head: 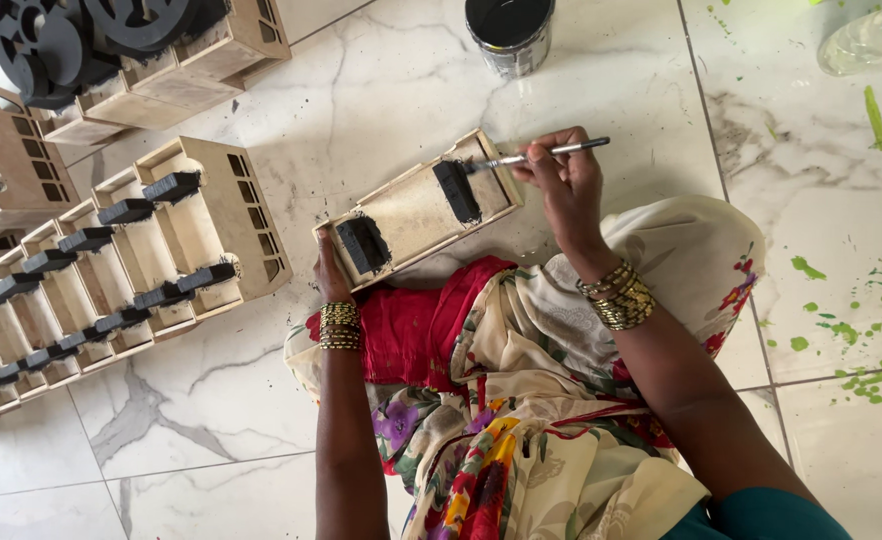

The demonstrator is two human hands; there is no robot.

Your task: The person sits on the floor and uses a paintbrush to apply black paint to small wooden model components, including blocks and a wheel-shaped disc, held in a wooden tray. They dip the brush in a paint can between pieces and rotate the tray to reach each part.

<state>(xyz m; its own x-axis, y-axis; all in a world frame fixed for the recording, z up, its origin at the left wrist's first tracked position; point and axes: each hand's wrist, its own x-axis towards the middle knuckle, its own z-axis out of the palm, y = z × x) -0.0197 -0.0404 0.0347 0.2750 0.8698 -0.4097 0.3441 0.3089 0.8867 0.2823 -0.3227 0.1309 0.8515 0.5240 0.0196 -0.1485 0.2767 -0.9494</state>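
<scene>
A pale wooden frame piece (416, 212) rests tilted on my lap and the marble floor. It carries two cross blocks painted black, one near its left end (364, 244) and one near its right end (457, 190). My left hand (331, 272) grips the frame's lower left end from underneath. My right hand (561, 180) holds a thin paintbrush (536, 156) whose tip touches the top of the right black block. Both wrists wear gold bangles.
An open tin of black paint (509, 32) stands just beyond the frame. Rows of similar wooden frames with black blocks (121, 270) fill the left side. More stacked pieces with black wheels (111, 50) lie at top left. A plastic bottle (866, 38) lies at top right above green paint splatters (876, 330).
</scene>
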